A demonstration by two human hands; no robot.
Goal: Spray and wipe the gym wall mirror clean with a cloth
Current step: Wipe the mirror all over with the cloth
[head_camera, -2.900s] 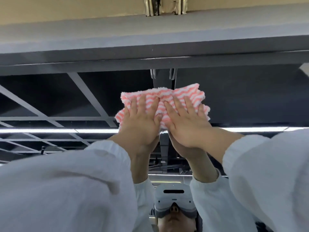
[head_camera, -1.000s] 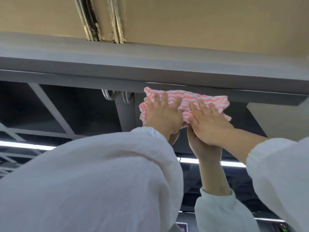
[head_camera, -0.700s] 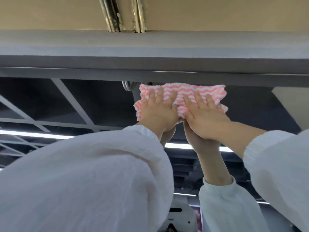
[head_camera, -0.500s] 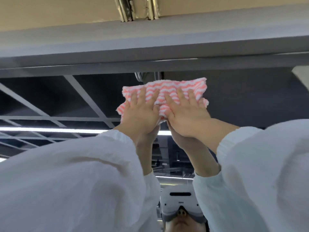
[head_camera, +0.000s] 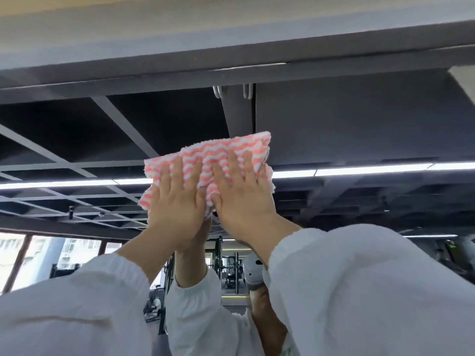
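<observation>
The mirror (head_camera: 359,129) is mid-wipe near its top edge, so spraying looks done. The striped cloth (head_camera: 218,152) is pressed flat on the glass by the left hand (head_camera: 177,204) and right hand (head_camera: 244,199), fingers straight, nothing gripped. Next, probably a firm sideways or downward sweep. The grey ledge (head_camera: 231,42) just above caps the reach; baggy white sleeves (head_camera: 372,291) block the lower view.

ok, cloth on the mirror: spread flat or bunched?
Roughly flat, rumpled. The pink-striped cloth lies pressed against the mirror under both open palms, left hand and right hand; folded layers cannot be told.
</observation>
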